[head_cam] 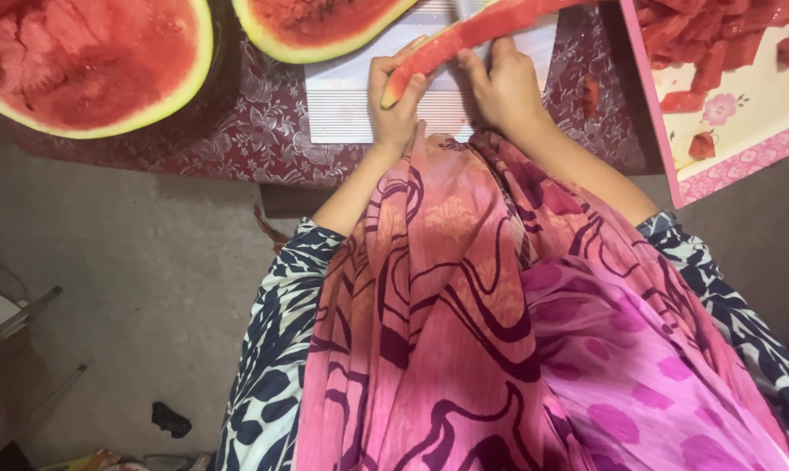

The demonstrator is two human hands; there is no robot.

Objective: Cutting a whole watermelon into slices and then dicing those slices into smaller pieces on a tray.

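Head view: both hands [394, 100] [503, 87] grip one watermelon slice [473, 33].

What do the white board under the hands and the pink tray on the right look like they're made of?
The white board looks like plastic: matte, with fine even ridges across its surface. The pink tray is probably plastic or melamine, judging by its smooth, slightly glossy face, printed flowers and thin raised rim, though the picture cannot settle which. It holds cut watermelon pieces.

Soft, even indoor light, fairly bright on the white cutting board [360, 109]. Below the board the grey floor [150, 288] lies dimmer. Slight blur throughout; no harsh glare.
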